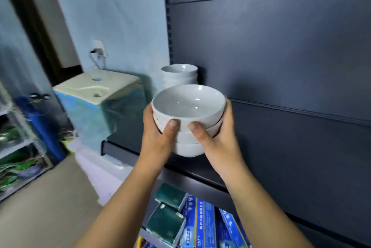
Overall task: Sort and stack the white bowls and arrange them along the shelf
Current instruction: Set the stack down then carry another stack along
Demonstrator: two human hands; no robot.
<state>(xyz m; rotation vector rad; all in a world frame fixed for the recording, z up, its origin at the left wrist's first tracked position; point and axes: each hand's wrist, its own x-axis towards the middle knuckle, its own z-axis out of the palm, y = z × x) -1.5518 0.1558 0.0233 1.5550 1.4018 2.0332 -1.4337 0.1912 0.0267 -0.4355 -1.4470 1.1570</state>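
Observation:
Both hands hold one stack of three nested white bowls (188, 105) just above the dark shelf (128, 143). My left hand (158, 137) wraps the stack's left side with the thumb on the front. My right hand (216, 137) wraps the right side the same way. A second stack of white bowls (179, 74) stands behind it at the shelf's far left end, against the dark back panel. The bottom of the held stack hangs a little above the shelf surface.
The dark back panel (281, 57) runs to the right, with shelf room along it. Below lie green and blue boxes (192, 219). Left of the shelf stands a wrapped white appliance (96, 95), and farther left a wire rack (18, 147).

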